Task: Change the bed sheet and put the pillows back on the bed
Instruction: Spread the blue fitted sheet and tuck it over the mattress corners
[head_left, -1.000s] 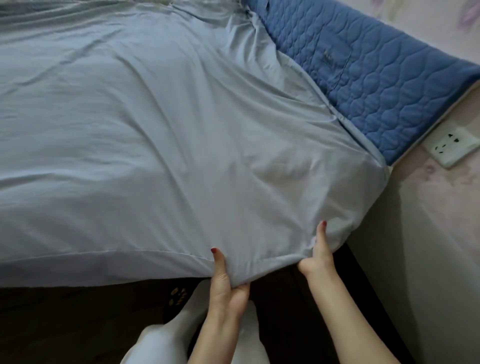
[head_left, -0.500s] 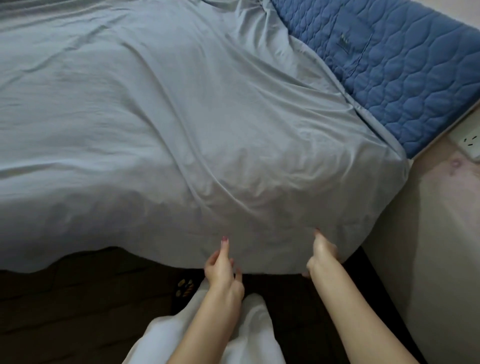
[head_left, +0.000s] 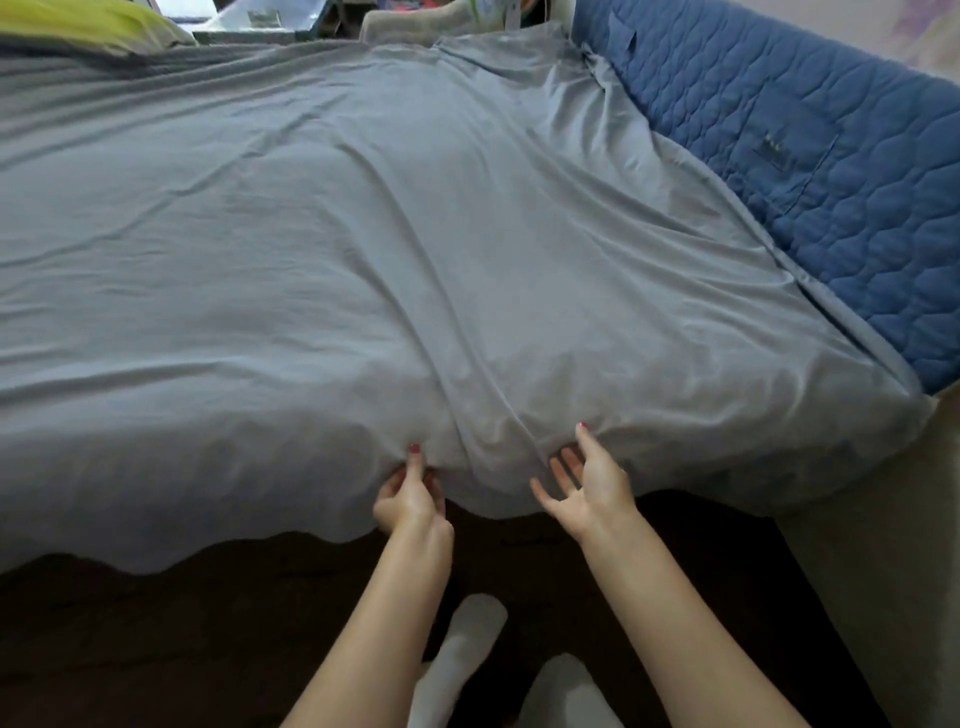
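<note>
The grey bed sheet (head_left: 415, 249) covers the bed, its near edge hanging toward the floor — the left hand (head_left: 410, 499) pinches a bunch of that edge, while the right hand (head_left: 592, 483), fingers spread, rests against the sheet just beside it.

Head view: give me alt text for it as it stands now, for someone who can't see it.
A person's left hand pinches the hanging edge of a grey bed sheet spread over the bed, while the right hand lies open with straight fingers against the same edge. A blue quilted headboard runs along the right side.
</note>
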